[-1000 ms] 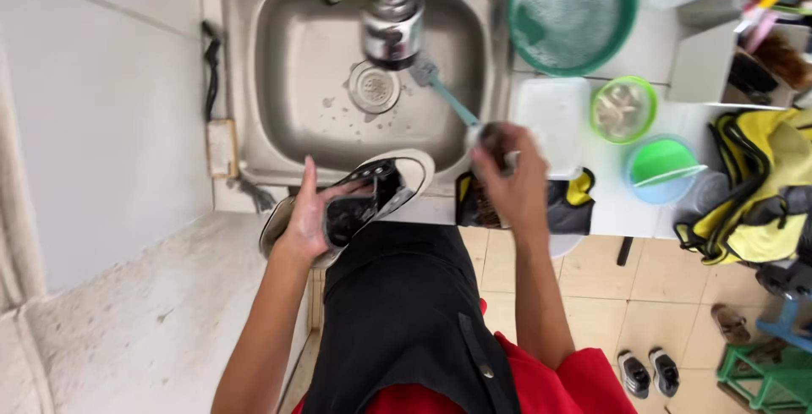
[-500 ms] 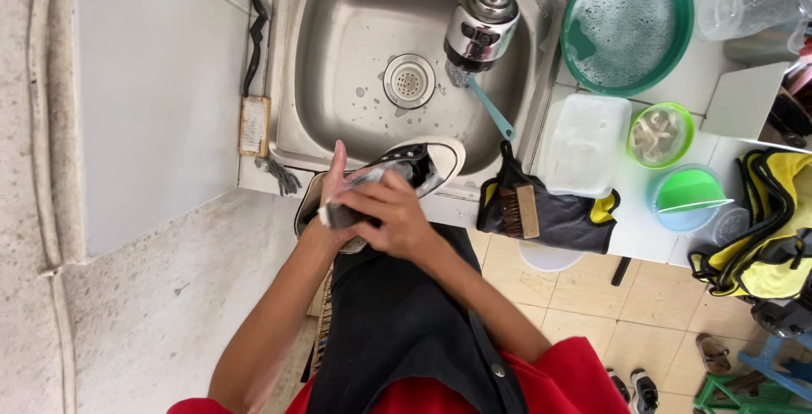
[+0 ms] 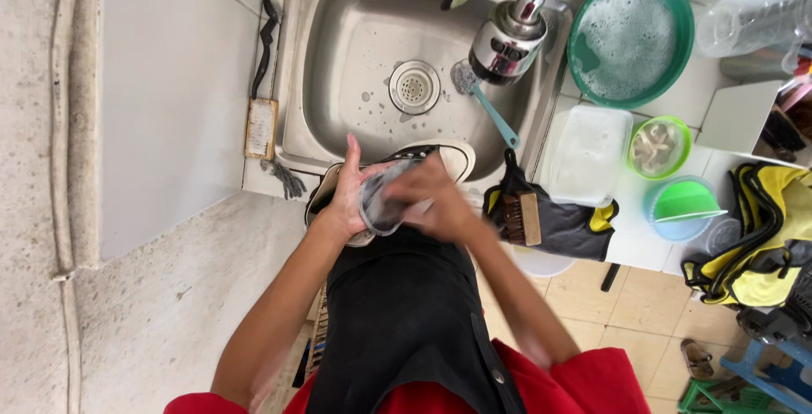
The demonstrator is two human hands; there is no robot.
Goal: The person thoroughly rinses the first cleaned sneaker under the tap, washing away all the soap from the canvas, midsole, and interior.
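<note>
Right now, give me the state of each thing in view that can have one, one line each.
Left hand: gripping the shoe at the sink's front edge.
Right hand: on the shoe's upper, motion-blurred.
Shoe: dark with white toe, lying on its side.
Sink: drained, a few drops of water.
Faucet: no water visible.
Green basin: full of suds.
Scrub brush: lying unused on a dark cloth.

Bright even daylight, soft shadows, glare on steel sink, motion-blurred right hand, wide-angle edge distortion
</note>
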